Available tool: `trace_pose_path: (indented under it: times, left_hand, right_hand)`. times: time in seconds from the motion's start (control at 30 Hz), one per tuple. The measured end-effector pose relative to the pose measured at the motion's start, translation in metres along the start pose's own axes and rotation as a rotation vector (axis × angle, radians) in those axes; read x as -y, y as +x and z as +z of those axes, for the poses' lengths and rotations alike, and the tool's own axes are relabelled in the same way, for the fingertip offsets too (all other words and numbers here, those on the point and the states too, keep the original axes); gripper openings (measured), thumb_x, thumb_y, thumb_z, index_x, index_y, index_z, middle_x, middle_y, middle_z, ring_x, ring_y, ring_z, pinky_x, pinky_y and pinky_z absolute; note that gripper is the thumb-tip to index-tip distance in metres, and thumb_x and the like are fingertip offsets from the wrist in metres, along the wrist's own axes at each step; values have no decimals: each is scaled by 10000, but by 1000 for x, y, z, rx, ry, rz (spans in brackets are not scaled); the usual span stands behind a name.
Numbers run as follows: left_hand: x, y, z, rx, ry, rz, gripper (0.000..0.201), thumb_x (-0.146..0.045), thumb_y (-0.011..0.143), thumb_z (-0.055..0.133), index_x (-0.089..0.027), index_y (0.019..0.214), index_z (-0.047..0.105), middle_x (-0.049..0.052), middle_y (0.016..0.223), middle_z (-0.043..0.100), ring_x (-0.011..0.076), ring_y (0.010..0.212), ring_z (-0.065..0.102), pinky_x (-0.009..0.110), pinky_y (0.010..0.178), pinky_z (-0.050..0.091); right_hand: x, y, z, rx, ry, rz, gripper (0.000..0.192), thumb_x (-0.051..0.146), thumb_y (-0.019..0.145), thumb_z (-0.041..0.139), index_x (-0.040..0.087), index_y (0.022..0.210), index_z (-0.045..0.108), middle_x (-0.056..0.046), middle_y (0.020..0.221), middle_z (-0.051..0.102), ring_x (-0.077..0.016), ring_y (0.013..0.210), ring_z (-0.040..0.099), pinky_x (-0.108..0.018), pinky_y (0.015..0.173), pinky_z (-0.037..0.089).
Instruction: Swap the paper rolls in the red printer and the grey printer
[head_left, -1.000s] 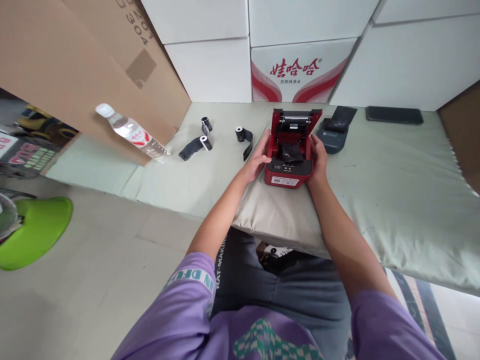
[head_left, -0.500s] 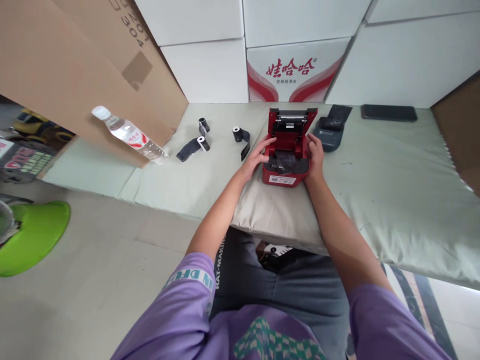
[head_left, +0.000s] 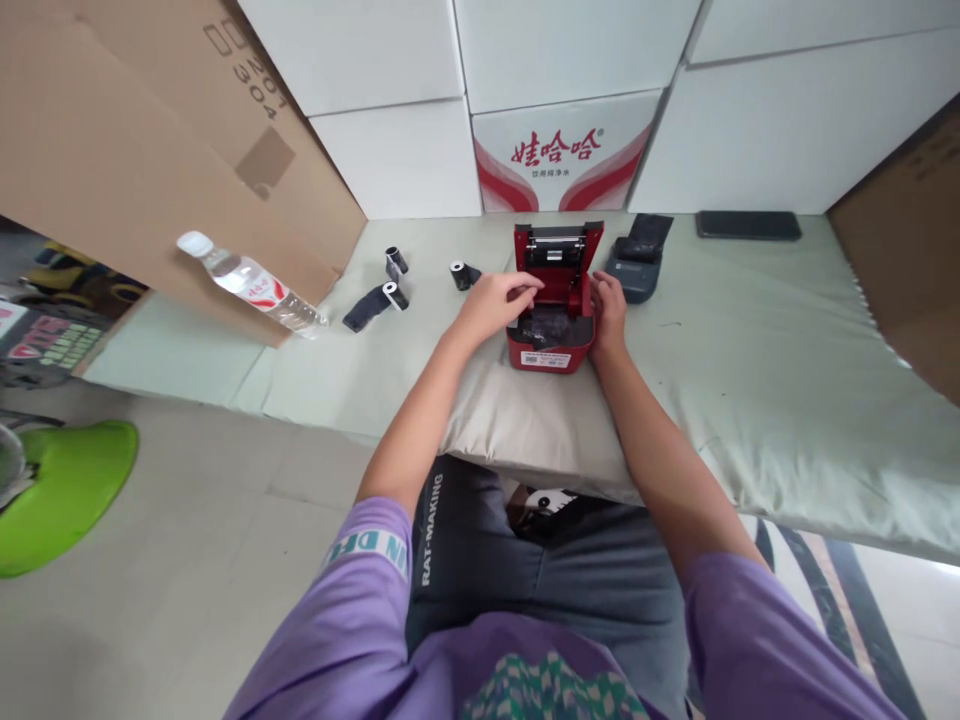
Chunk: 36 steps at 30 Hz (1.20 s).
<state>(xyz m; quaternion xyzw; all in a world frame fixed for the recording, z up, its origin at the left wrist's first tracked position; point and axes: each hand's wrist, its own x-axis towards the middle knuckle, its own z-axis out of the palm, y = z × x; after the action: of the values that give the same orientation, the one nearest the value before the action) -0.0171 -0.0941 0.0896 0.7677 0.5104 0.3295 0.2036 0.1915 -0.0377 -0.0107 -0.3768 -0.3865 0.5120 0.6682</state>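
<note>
one open red device between a left hand and a right hand

the left hand is at the device's left side, its fingers bent and their tips drawn near one another by the open lid; whether they pinch anything, i cannot tell. the right hand lies along the right side, fingers loosely curled; how firmly it grips does not show. the device sits on a pale green padded surface, its lid tipped up at the back, a dark sheet in its bay and a white label on its front.

just beyond the right hand is a dark blue-grey device with a black strip rising from it. further right lies a black phone.

near the left hand is a small dark roll; two more rolls, one trailing a dark strip, lie further left. past them a clear bottle tilts by a big cardboard box. white boxes are stacked behind.
</note>
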Motion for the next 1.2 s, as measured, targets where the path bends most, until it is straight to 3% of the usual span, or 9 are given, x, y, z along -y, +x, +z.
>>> trace_pose_path:
  times: [0.17, 0.3, 0.47, 0.57, 0.67, 0.83, 0.93, 1.07, 1.2]
  left_hand:
    - [-12, 41, 6, 253, 331, 62, 184, -269, 885, 738, -259, 1008, 875, 101, 1077, 854, 334, 1161, 754, 470, 1107, 527]
    - [-22, 61, 16, 424, 439, -27, 114, -177, 734, 817, -210, 839, 847, 144, 970, 835, 414, 1139, 752, 524, 1089, 526]
    - [-39, 66, 14, 504, 572, -79, 238, -30, 706, 710, -183, 842, 830, 164, 965, 819, 417, 1073, 763, 508, 973, 549]
    - [-36, 60, 5, 465, 502, -38, 238, -45, 744, 676, -191, 874, 810, 130, 930, 804, 354, 974, 761, 470, 910, 549]
    - [-29, 46, -11, 410, 221, -16, 49, -221, 831, 749, -180, 852, 767, 84, 834, 755, 270, 853, 718, 426, 868, 549]
    - [-28, 6, -61, 230, -177, -120, 322, -423, 846, 850, -185, 998, 696, 25, 872, 683, 167, 818, 656, 327, 809, 537]
    - [-19, -12, -98, 77, -144, -345, 351, -528, 949, 748, -205, 1053, 662, 21, 836, 625, 144, 763, 619, 280, 722, 497]
    - [12, -17, -133, -128, -58, -588, 429, -615, 1080, 486, -213, 1061, 632, 29, 783, 547, 131, 702, 558, 262, 673, 427]
    - [42, -13, -145, -219, -3, -668, 302, -502, 1008, 629, -208, 942, 615, 25, 774, 541, 128, 698, 514, 277, 679, 407]
  right_hand:
    - [-3, 2, -1, -5, 4, 5, 610, 752, 691, 768, 290, 1077, 668, -21, 1099, 748, -218, 1069, 720, -414, 1012, 603]
    - [-5, 3, -2, 0, -5, 8, 585, 758, 700, 754, 294, 1045, 665, -18, 1072, 740, -216, 1033, 714, -411, 980, 603]
    - [-4, 5, -1, 0, -5, 15, 562, 742, 696, 758, 285, 1007, 664, -11, 1044, 735, -207, 1004, 709, -398, 955, 595]
    - [-3, 4, 0, -1, 3, 22, 545, 727, 700, 765, 277, 992, 668, -2, 1027, 736, -198, 975, 706, -384, 922, 593]
    - [-1, 3, 0, 17, -8, 13, 528, 738, 736, 750, 273, 975, 672, -5, 1016, 743, -206, 973, 706, -396, 906, 596]
    - [-2, 2, -1, 44, -27, 1, 524, 786, 810, 712, 284, 950, 655, -15, 991, 746, -222, 996, 702, -423, 947, 600]
    - [-4, 2, 0, 25, -4, -7, 539, 771, 792, 735, 261, 939, 644, -8, 966, 725, -215, 963, 712, -409, 912, 612]
    - [-4, 3, 1, 22, -7, -20, 512, 748, 804, 731, 257, 926, 652, -1, 935, 708, -203, 923, 701, -400, 915, 615]
    - [-4, 4, 1, 13, -10, -29, 494, 743, 788, 739, 268, 896, 656, -2, 937, 711, -202, 903, 689, -407, 910, 617]
